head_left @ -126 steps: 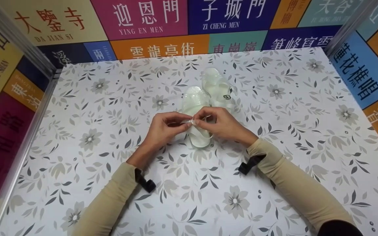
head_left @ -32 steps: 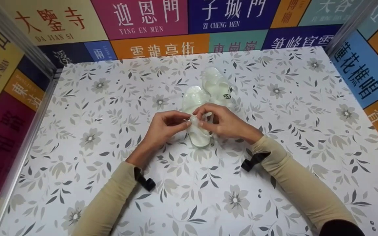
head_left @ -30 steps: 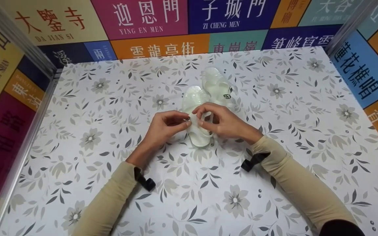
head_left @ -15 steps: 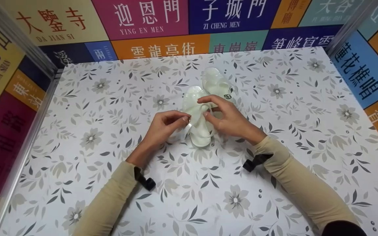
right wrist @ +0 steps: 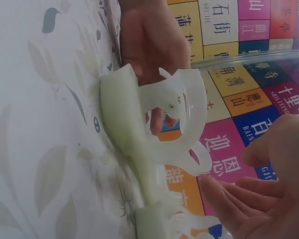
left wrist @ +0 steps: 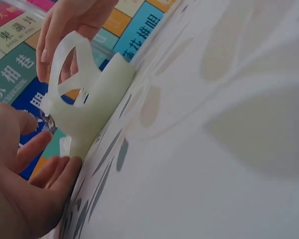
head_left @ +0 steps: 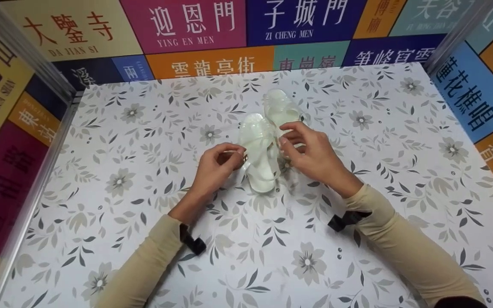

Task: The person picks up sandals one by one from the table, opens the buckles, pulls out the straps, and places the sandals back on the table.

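— So, what is lying between the two hands?

— A small, pale, translucent jelly-plastic sandal (head_left: 258,156) with crossing straps over the front and a loop at the heel. It rests sole-down on the white table covered with a grey flower-and-leaf print (head_left: 357,239), roughly at the middle of it.

— Which way does it run?

— Its long axis goes away from the person, tilted a little: the rounded toe end lies farther off, the heel end nearer. A second sandal of the same pale jelly plastic (head_left: 281,110) lies just behind and to the right of it, toe also away, its heel hidden behind the right hand.

— And the left hand?

— The left hand (head_left: 216,167) sits at the near sandal's left side, thumb and forefinger pressed together on something small at the loose strap end; whether it is a buckle I cannot tell. The left wrist view shows curled fingers (left wrist: 37,164) right against the sandal's heel.

— The right one?

— The right hand (head_left: 315,154) hovers over the near sandal's right side, fingers half bent, tips close to the straps. In the right wrist view, the fingertips (right wrist: 229,191) are just clear of the strap loop, holding nothing.

— Anything round about?

— Coloured wall panels with Chinese characters (head_left: 195,21) stand behind the table.
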`<state>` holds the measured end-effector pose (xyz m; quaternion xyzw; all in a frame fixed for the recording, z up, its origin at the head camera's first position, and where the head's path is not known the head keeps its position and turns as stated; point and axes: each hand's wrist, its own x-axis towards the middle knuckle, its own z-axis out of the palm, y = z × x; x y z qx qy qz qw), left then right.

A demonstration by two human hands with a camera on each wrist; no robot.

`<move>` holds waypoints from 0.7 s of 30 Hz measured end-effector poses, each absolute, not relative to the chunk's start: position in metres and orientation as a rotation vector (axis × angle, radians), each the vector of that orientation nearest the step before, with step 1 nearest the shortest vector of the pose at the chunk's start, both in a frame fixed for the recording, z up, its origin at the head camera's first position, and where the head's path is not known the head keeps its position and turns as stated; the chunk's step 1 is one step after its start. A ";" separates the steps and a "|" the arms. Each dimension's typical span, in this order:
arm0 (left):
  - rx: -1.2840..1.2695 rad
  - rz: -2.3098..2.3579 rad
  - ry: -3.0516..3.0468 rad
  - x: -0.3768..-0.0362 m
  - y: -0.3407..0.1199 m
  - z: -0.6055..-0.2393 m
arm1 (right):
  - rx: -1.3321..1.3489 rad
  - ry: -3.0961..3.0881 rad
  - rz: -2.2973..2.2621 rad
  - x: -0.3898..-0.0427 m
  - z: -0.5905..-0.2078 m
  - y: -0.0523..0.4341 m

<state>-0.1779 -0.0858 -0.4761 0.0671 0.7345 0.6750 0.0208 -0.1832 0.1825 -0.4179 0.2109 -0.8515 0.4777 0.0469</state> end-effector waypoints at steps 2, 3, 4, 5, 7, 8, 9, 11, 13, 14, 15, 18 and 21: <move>0.183 2.071 2.334 -0.175 -0.083 -0.475 | 0.627 -2.641 1.457 -0.180 -0.422 0.184; 0.165 2.056 2.363 -0.173 -0.082 -0.475 | 0.625 -2.667 1.463 -0.178 -0.425 0.184; 0.149 2.044 2.388 -0.171 -0.080 -0.474 | 0.623 -2.701 1.459 -0.176 -0.427 0.184; 0.130 2.033 2.399 -0.170 -0.078 -0.473 | 0.630 -2.735 1.460 -0.175 -0.430 0.183; 0.088 2.030 2.394 -0.167 -0.075 -0.470 | 0.656 -2.801 1.455 -0.173 -0.436 0.181; 0.064 2.027 2.386 -0.165 -0.073 -0.469 | 0.676 -2.821 1.460 -0.171 -0.438 0.180; 0.044 2.026 2.372 -0.163 -0.071 -0.467 | 0.694 -2.836 1.465 -0.171 -0.441 0.179; 0.030 2.014 2.353 -0.160 -0.068 -0.464 | 0.725 -2.857 1.473 -0.169 -0.444 0.176; 0.047 1.971 2.378 -0.157 -0.066 -0.461 | 0.729 -2.861 1.486 -0.166 -0.447 0.174; 0.063 1.949 2.396 -0.156 -0.065 -0.460 | 0.721 -2.859 1.497 -0.165 -0.448 0.173; 0.080 1.934 2.410 -0.154 -0.064 -0.460 | 0.713 -2.855 1.521 -0.165 -0.449 0.172; 0.119 1.912 2.441 -0.152 -0.063 -0.458 | 0.683 -2.830 1.588 -0.162 -0.449 0.169; 0.121 1.916 2.466 -0.152 -0.062 -0.457 | 0.663 -2.793 1.652 -0.160 -0.449 0.166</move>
